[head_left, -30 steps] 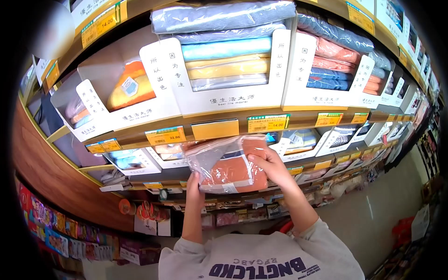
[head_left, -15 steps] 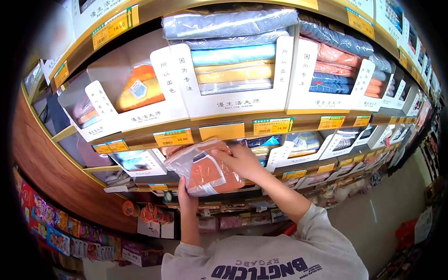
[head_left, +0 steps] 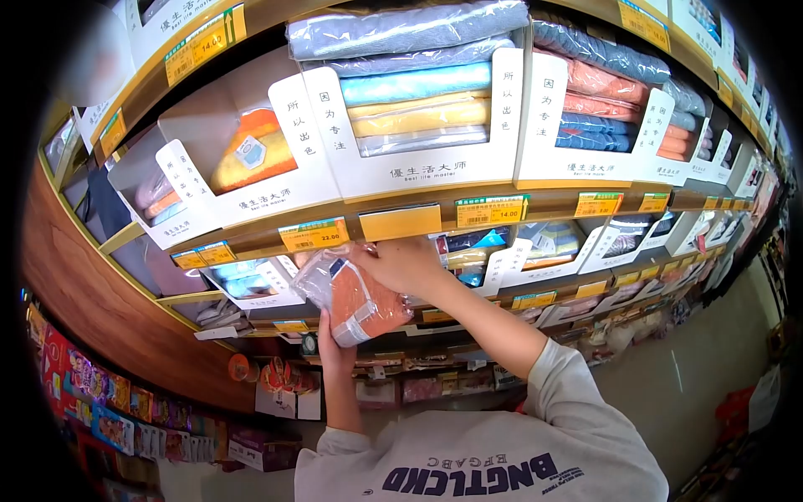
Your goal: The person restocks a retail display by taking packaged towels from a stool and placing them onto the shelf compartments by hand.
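Note:
A folded orange towel in clear plastic wrap (head_left: 368, 297) is held tilted in front of the lower shelf. My left hand (head_left: 336, 345) grips its lower left edge from below, thumb up against the wrap. At the package's upper right edge, my right hand (head_left: 401, 266) lies with fingers bent over it; the fingertips are partly hidden. Just above my hands runs the shelf edge with a blank orange price card (head_left: 400, 223). Behind the package sits a lower display box (head_left: 284, 284), partly covered by it.
White display boxes of wrapped towels (head_left: 427, 171) line the upper shelf. Yellow price tags (head_left: 313, 235) run along its edge. A wooden panel (head_left: 125, 276) curves down the left side, with snack packets (head_left: 117, 385) below. Tiled floor (head_left: 644, 385) shows at the right.
The wrapped towel has turned, showing a narrower face. My right hand has shifted left and up along its top edge, fingers more bent. My left hand stays at the lower edge.

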